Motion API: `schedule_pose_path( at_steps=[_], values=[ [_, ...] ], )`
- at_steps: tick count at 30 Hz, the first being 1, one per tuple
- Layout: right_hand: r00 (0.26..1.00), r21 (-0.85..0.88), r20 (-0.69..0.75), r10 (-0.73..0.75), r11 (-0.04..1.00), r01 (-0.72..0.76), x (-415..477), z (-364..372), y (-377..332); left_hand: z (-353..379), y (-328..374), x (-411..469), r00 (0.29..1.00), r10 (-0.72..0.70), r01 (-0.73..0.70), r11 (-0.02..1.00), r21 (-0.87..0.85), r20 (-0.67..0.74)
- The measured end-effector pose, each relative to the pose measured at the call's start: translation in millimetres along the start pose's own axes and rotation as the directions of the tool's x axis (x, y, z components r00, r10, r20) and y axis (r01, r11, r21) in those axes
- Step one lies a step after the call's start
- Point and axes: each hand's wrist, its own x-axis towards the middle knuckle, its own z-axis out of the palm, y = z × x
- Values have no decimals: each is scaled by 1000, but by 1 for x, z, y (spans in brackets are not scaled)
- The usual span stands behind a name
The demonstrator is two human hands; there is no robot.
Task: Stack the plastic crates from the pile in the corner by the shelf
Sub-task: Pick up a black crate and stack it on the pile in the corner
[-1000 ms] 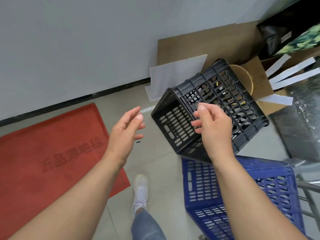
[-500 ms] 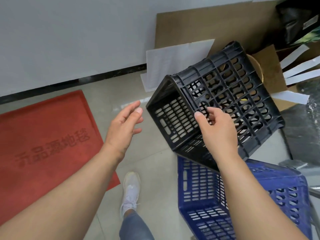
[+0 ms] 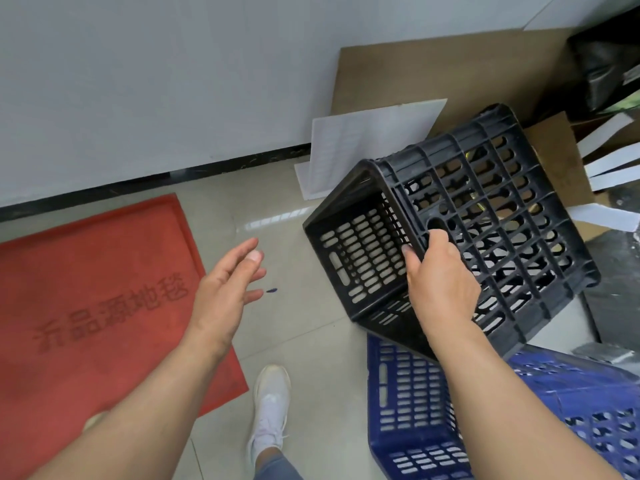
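A black slotted plastic crate [image 3: 491, 216] hangs tipped on its side, its open mouth facing left and its grid bottom turned up toward me. My right hand [image 3: 440, 278] grips the crate at the edge where the bottom meets a side wall. Below it stands a blue slotted crate [image 3: 412, 403] on the floor, and the black crate's lower corner overlaps its rim. My left hand [image 3: 225, 292] hovers open to the left of the black crate, fingers spread, touching nothing.
A red doormat [image 3: 93, 306] with raised characters covers the floor at left. Brown cardboard [image 3: 433, 77] and white sheets [image 3: 367, 140] lean on the wall behind the crate. Black bags [image 3: 606, 67] and cardboard scraps fill the right corner. My white shoe [image 3: 270, 407] stands on the tiles below.
The black crate has come down and to the right, tilting more onto its side over the blue crate. My right hand has shifted its hold onto the crate's edge; my left hand stays open.
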Motion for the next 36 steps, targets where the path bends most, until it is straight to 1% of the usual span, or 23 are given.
schedule_pose_path(
  at_steps=[5, 9, 13, 16, 20, 22, 24, 26, 27, 28, 29, 30, 32, 34, 36],
  values=[
    [998, 16, -62, -4, 1000, 5, 9, 3, -21, -15, -18, 12, 1000, -8, 8, 1000, 5, -12],
    [991, 21, -132, -27, 999, 30, 7, -6, -28, -28, -32, 25, 1000, -25, 26, 998, 53, -13],
    [986, 30, -152, -61, 997, 66, -4, -23, -34, -48, -46, 34, 998, -56, 59, 993, 103, -24],
    [989, 72, -132, -69, 994, 79, -16, -35, -45, -71, -56, 36, 995, -84, 90, 986, 141, -47],
    [993, 213, -61, -103, 970, 114, -38, -48, -71, -110, -66, 35, 989, -111, 130, 968, 215, -100],
    [989, 324, -18, -144, 935, 142, -49, -57, -85, -132, -72, 35, 975, -136, 177, 955, 238, -177],
    [986, 432, 19, -167, 891, 142, -60, -69, -96, -156, -78, 36, 937, -175, 257, 932, 256, -302],
    [983, 542, 53, -175, 832, 119, -67, -78, -104, -183, -89, 35, 861, -274, 371, 915, 160, -429],
    [981, 591, 76, -180, 801, 101, -71, -82, -107, -197, -96, 34, 828, -322, 414, 904, 111, -460],
    [978, 626, 102, -184, 776, 81, -74, -83, -111, -214, -110, 37, 792, -390, 458, 889, 33, -469],
    [974, 649, 126, -188, 758, 62, -78, -84, -116, -229, -124, 37, 771, -439, 479, 877, -34, -461],
    [971, 665, 145, -192, 745, 48, -82, -83, -121, -244, -136, 38, 758, -467, 480, 872, -95, -455],
    [963, 682, 166, -212, 730, 43, -89, -79, -135, -266, -135, 31, 750, -481, 444, 875, -194, -453],
    [960, 685, 168, -225, 727, 51, -97, -73, -152, -287, -124, 25, 735, -479, 427, 877, -221, -480],
    [959, 691, 169, -229, 721, 50, -106, -67, -171, -316, -124, 24, 714, -434, 394, 898, -197, -549]
  ],
)
